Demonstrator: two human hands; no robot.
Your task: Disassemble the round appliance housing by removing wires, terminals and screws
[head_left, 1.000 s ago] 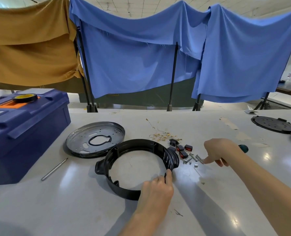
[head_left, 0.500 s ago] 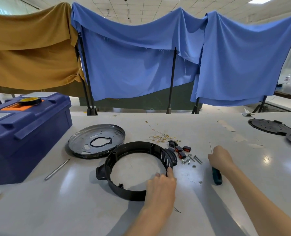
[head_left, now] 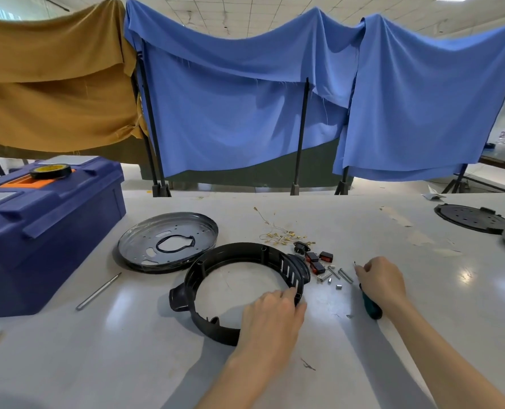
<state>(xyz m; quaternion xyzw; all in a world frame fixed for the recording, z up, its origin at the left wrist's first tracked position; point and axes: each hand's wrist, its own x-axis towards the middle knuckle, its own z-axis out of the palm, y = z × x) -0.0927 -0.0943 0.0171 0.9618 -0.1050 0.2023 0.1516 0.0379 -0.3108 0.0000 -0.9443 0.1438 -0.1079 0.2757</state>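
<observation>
The black round plastic housing ring (head_left: 216,332) lay on the pale worktop (head_left: 127,349). The left hand (head_left: 272,314) gripped its near rim, fingers curled over it, seemingly to steady it. The right hand (head_left: 381,281) kept its fingers clamped round a teal-handled screwdriver (head_left: 370,308) beside loose silver screws (head_left: 338,276), likely readying another.

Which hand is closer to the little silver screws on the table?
Right. The right hand, holding the screwdriver, is just to the right of the screws. The left hand grips the black ring, farther off to the screws' lower left.
</observation>
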